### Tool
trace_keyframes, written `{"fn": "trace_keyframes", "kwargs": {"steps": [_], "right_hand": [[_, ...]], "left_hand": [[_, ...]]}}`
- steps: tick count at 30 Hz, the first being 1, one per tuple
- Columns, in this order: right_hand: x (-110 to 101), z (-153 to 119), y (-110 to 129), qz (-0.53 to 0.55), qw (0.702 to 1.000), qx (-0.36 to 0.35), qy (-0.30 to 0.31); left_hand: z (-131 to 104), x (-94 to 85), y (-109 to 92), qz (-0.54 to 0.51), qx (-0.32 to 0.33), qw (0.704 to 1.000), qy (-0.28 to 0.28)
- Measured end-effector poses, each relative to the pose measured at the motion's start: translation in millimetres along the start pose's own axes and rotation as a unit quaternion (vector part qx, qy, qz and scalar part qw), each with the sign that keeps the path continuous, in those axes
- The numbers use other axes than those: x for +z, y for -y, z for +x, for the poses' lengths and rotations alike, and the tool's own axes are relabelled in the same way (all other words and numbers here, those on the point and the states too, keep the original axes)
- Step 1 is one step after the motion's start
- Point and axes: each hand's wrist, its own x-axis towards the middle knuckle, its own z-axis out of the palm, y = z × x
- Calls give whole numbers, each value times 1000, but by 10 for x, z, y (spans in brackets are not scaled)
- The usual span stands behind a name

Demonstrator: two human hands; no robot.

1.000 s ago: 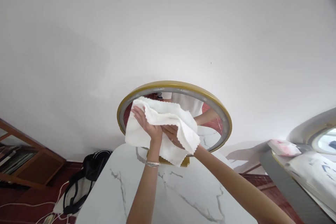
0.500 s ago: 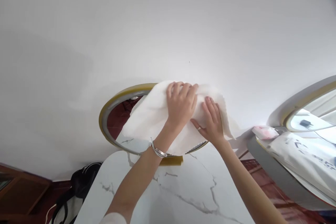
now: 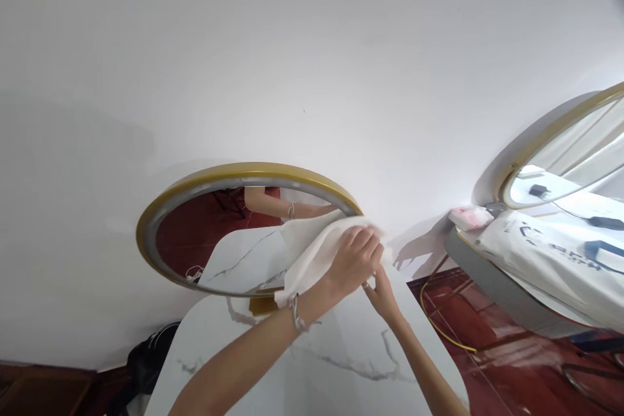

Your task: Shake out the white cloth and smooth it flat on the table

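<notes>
A round mirror (image 3: pixel 244 172) with a gold rim stands on a white marbled table (image 3: pixel 316 377), close to the wall. A white cloth (image 3: pixel 309 263) bunches over the mirror's right side, with its lower corner hanging near the bottom rim. My left hand (image 3: pixel 355 257), with a bracelet at its wrist, presses the cloth at the right edge, fingers bent over it. Just below and right, my right hand (image 3: pixel 380 292), wearing a ring, grips the cloth at the rim; its fingertips are partly hidden by my left hand. My left arm and the cloth are reflected in the glass.
On the right, a second gold-rimmed mirror (image 3: pixel 511 175) stands on another table, with a pink-and-white packet (image 3: pixel 470 217), a white printed cloth bag (image 3: pixel 541 244) and a black adapter (image 3: pixel 604 222). A black bag (image 3: pixel 151 357) lies on the floor at left.
Both hands have slid right with the cloth, from the mirror's middle to its right edge. The cloth is more bunched, and most of the glass has come into view. The camera has turned right.
</notes>
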Motion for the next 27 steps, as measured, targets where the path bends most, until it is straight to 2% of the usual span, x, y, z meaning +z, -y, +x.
{"fn": "trace_keyframes", "kwargs": {"steps": [3, 6, 9, 12, 16, 19, 21, 24, 27], "right_hand": [[-166, -280, -213, 77, 995, 61, 34], [-403, -512, -290, 169, 973, 147, 48], [-651, -676, -185, 245, 936, 224, 114], [-847, -793, 3, 289, 911, 240, 172], [-949, -919, 158, 227, 929, 264, 129], [-929, -998, 167, 225, 925, 280, 127], [-921, -1034, 157, 246, 918, 278, 141], [-968, -1050, 158, 212, 930, 249, 170], [-1045, -1049, 165, 157, 933, 220, 238]], "left_hand": [[-465, 0, -215, -84, -47, 995, 4], [-945, -101, -364, -170, -82, 982, 25], [-1350, -190, -458, -248, -123, 958, 78], [-1643, -228, -544, -312, -201, 919, 135], [-1861, -272, -666, -375, -316, 850, 194], [-1962, -312, -754, -398, -377, 811, 207], [-2029, -323, -810, -406, -413, 790, 201], [-2115, -326, -885, -412, -455, 770, 174], [-2147, -342, -943, -413, -482, 759, 146]]}}
